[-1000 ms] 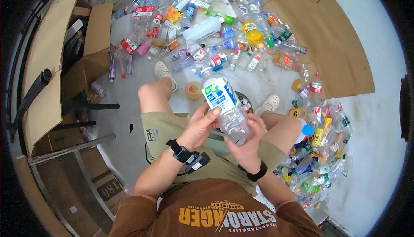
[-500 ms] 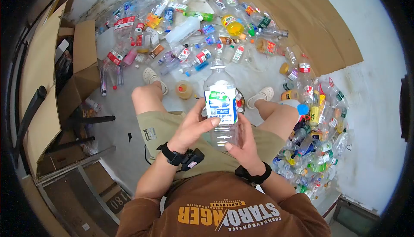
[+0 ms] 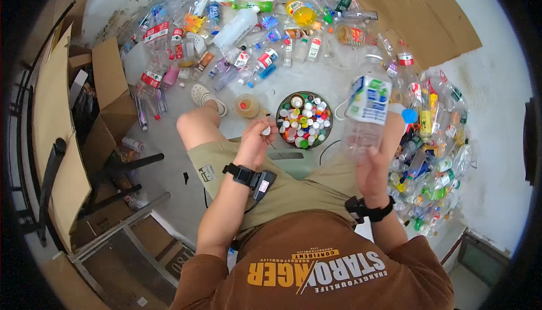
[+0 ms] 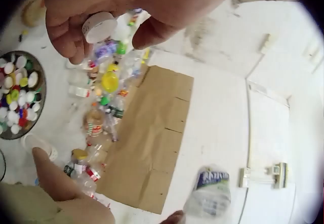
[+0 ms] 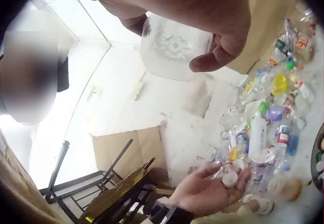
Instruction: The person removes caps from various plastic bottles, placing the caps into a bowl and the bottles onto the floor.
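Observation:
My right hand grips a clear plastic bottle near its base and holds it up over the right knee. The bottle has a white, blue and green label and tilts slightly to the right. In the right wrist view the bottle's ribbed base shows between thumb and fingers. Over the left thigh, my left hand holds a small white bottle cap against its curled fingers, with the thumb apart from it. Between the legs stands a round dish full of many-coloured caps, close to the left fingertips.
A heap of plastic bottles covers the floor ahead, and another pile lies at the right. A yellowish jar stands beside the left shoe. Cardboard boxes and black metal bars are at the left.
Both hands were on the bottle before. The right hand has carried it to the right, and the left hand has come away with the white cap. The dish of caps is now uncovered.

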Demonstrator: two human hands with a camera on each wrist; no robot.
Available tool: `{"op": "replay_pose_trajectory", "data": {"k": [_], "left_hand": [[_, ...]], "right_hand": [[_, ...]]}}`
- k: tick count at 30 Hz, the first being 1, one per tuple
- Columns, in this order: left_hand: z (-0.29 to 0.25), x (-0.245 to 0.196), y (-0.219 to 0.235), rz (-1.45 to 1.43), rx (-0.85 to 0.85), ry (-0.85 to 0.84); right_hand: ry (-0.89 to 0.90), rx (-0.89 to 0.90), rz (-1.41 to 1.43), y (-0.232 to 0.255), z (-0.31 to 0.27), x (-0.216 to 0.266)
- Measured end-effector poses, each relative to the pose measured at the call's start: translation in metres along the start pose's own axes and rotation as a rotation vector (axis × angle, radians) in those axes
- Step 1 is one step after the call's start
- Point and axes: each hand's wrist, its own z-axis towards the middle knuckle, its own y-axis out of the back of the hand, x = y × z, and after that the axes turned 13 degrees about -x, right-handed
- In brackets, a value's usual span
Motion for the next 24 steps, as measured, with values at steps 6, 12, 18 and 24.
{"op": "replay_pose_trajectory", "data": {"k": [6, 12, 18, 24], "left_hand": [[0.027, 0.029, -0.028, 0.150, 0.076, 0.208], [0.048, 0.038, -0.055, 0.332, 0.113, 0.208], [0.022, 0.025, -0.042, 0.519, 0.169, -0.008], [-0.063, -0.031, -0.062, 0.429, 0.700, -0.231]], "right_hand": [[0.097, -0.098, -0.029, 0.019, -0.001, 0.012], [0.058, -0.110, 0.012, 0.022, -0.006, 0.007], [-0.010, -0.059, 0.019, 0.022, -0.007, 0.006], [-0.063, 0.145, -0.026, -0.010, -0.009, -0.018]]}}
